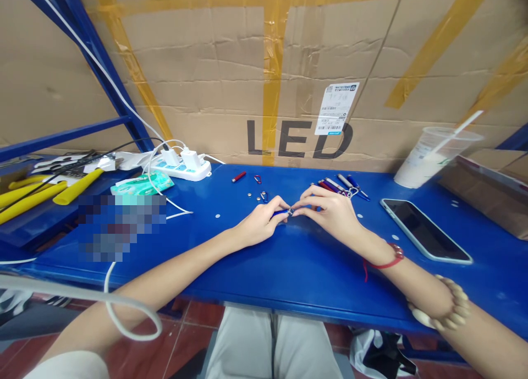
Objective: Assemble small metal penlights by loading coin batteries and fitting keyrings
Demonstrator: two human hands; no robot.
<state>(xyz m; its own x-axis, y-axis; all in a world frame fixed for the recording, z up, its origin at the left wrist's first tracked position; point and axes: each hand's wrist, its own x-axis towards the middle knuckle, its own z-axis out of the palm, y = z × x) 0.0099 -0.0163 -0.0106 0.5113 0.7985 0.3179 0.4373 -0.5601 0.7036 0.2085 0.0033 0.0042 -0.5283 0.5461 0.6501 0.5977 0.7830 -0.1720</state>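
My left hand (264, 221) is closed around a small blue metal tube (281, 212), which looks like a mini flashlight, above the blue table. At the tube's silver end, the thumb and fingertips of my right hand (330, 207) pinch together. Just beyond my left hand lie a blue carabiner clip (264, 196) and several tiny silver discs (249, 195). Farther back are a red tube (238, 176) and a red carabiner clip (258, 179). Behind my right hand sits a cluster of red, blue and silver tubes (333, 185), some with clips.
A phone (427, 230) lies at the right, with a plastic cup (429, 156) and straw behind it. On the left are a power strip (190, 169), a tissue pack (142, 186), yellow-handled tools (78, 186) and a white cable (136, 335). A large cardboard box (206, 82) stands behind.
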